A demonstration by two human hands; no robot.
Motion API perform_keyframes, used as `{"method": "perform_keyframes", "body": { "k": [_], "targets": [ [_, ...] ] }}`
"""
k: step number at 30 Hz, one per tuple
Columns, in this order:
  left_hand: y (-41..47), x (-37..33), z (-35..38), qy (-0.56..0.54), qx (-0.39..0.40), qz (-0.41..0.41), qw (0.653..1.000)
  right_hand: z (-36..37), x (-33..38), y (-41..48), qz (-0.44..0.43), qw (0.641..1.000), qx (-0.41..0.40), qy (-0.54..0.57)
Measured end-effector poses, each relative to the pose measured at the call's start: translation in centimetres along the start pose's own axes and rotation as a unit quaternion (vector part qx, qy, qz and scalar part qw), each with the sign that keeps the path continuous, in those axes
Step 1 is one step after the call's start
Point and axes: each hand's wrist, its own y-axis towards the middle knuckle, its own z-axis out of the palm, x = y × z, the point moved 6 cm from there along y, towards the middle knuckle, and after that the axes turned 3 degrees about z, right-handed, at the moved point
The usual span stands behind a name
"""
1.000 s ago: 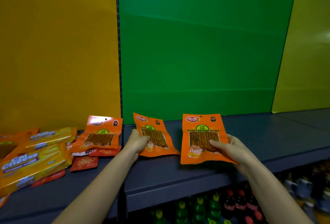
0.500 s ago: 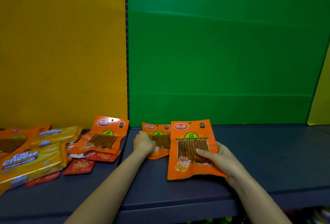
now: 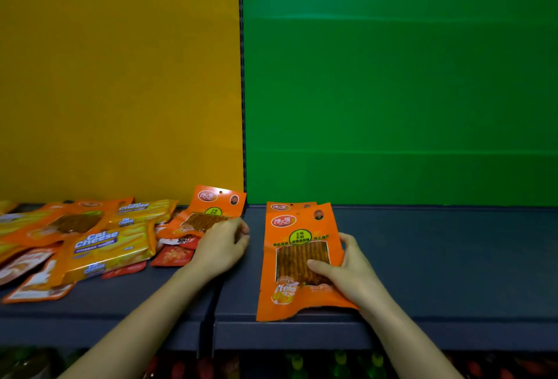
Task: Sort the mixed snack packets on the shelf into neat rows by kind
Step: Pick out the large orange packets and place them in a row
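Right hand (image 3: 347, 270) grasping an orange stick packet (image 3: 302, 261) laid over a like one at the shelf (image 3: 437, 258) front edge, long axis front-to-back; left hand (image 3: 222, 246), curled and nearer, touches the next orange packet (image 3: 211, 212), lying leftward beside the mixed pile (image 3: 99, 246).

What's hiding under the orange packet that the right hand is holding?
Another packet of the same kind lies under the orange packet. Only its top edge peeks out; the rest is covered. The right hand holds the top one.
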Motion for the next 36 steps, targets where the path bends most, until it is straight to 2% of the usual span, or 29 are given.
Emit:
{"method": "perform_keyframes", "body": {
  "k": [4, 12, 15, 17, 20, 27, 36],
  "targets": [
    [-1.9, 1.4, -2.0, 0.029, -0.037, 0.011, 0.999, 0.7, 0.5, 0.2, -0.011, 0.993, -0.027, -0.117],
    [-4.8, 4.0, -5.2, 0.061, -0.098, -0.016, 0.993, 0.3, 0.7, 0.0, -0.020, 0.943, -0.048, -0.328],
    [-6.1, 5.0, -6.5, 0.067, -0.119, -0.037, 0.990, -0.2, 1.7, -0.6, -0.035, 0.899, -0.059, -0.433],
    [-6.8, 5.8, -7.3, 0.072, -0.130, -0.047, 0.988, -0.7, 3.1, -1.2, -0.068, 0.869, -0.100, -0.480],
    [-7.7, 7.1, -8.8, 0.074, -0.145, -0.055, 0.985, -0.2, 5.6, -1.7, -0.129, 0.876, -0.133, -0.446],
    [-8.7, 12.3, -13.1, 0.095, -0.160, -0.070, 0.980, 7.4, 10.3, -0.2, -0.194, 0.901, -0.085, -0.380],
    [-6.7, 23.2, -19.0, 0.163, -0.137, -0.112, 0.971, 17.9, 12.0, 4.8, -0.109, 0.925, -0.062, -0.358]
  ]
}}
